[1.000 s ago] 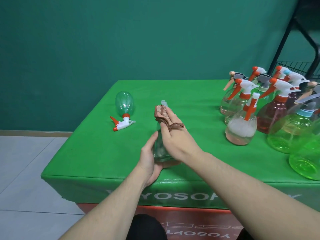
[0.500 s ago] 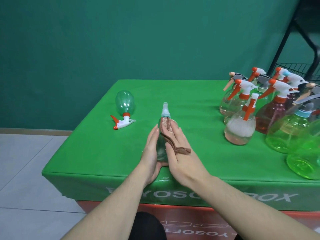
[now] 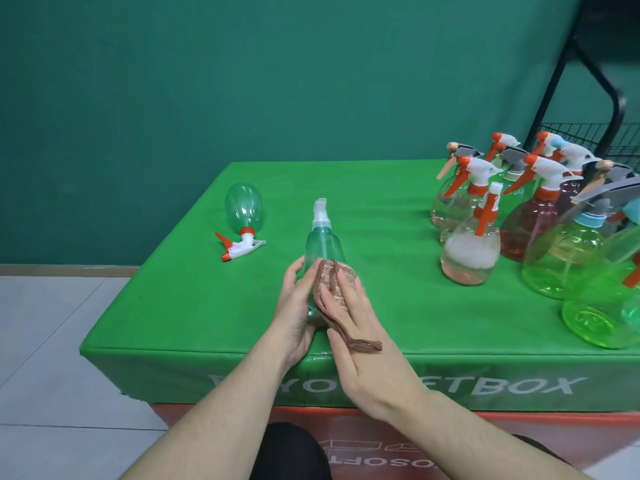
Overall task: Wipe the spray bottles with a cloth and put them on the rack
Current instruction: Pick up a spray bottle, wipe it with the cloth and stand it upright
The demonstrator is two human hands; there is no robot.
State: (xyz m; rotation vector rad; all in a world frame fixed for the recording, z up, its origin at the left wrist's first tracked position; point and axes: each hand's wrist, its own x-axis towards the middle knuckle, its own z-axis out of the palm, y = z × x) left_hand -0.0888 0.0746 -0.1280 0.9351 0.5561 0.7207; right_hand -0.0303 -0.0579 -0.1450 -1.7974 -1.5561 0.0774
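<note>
Near the front edge of the green table (image 3: 194,306), the left hand (image 3: 294,306) cups the upright clear spray bottle (image 3: 322,244), fingers curved round its left side. The right hand (image 3: 353,327) presses the brown cloth (image 3: 334,284) against the bottle's right side, fingers straight. A green bottle (image 3: 242,209) lies on its side far left; a cluster of spray bottles (image 3: 533,223) stands right, the black rack (image 3: 588,133) beyond.

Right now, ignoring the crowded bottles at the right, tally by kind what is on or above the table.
Spray bottles: 2 (held bottle, lying bottle)
Cloth: 1
Hands: 2 (left hand, right hand)
Total: 5
</note>
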